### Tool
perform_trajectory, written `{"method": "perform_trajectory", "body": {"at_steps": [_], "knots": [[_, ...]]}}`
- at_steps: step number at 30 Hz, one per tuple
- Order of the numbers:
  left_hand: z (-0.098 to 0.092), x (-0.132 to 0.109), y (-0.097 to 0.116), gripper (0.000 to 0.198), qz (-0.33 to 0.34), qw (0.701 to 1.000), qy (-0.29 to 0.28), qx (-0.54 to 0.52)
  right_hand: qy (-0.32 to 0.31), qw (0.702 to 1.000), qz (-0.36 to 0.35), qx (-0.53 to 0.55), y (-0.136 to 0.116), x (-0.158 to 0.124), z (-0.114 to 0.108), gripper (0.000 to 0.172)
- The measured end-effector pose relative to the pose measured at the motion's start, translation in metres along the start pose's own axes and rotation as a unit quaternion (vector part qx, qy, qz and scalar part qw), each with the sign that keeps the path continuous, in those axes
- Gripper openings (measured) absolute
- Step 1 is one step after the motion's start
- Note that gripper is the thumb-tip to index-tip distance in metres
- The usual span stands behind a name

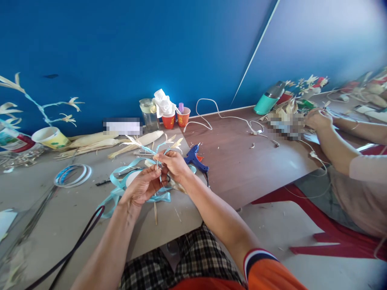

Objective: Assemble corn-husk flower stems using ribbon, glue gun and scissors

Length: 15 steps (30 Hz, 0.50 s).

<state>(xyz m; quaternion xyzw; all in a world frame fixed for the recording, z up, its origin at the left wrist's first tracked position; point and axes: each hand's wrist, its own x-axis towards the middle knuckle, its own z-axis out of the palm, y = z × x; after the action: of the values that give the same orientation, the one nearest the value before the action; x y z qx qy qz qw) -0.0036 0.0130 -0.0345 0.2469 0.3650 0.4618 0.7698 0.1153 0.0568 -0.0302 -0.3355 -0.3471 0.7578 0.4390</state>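
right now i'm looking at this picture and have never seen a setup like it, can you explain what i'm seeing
There is no machine here, just a person's two bare hands. The single picture comes from a camera worn on that person's head, looking forward and down.

The left hand and right hand are close together, both pinching a thin, light-blue-wrapped stem with pale, petal-like tips.

On the table around them lie loops of light blue ribbon, dry pale husks, a blue glue gun and some white and blue rings. Two red cups stand near the wall.

The hands at far right belong to someone else.
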Motion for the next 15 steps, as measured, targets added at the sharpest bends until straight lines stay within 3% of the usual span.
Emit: {"method": "perform_trajectory", "body": {"at_steps": [4,15], "knots": [[-0.0024,0.002,-0.0025,0.024,0.029,0.999,0.026,0.022,-0.019,1.0,-0.007,0.013,-0.0009,-0.0016,0.001,0.039],[0.0004,0.0027,-0.0069,0.024,0.049,0.998,0.008,0.028,-0.046,0.998,-0.041,-0.013,0.0005,0.0018,-0.0046,0.034]]}}
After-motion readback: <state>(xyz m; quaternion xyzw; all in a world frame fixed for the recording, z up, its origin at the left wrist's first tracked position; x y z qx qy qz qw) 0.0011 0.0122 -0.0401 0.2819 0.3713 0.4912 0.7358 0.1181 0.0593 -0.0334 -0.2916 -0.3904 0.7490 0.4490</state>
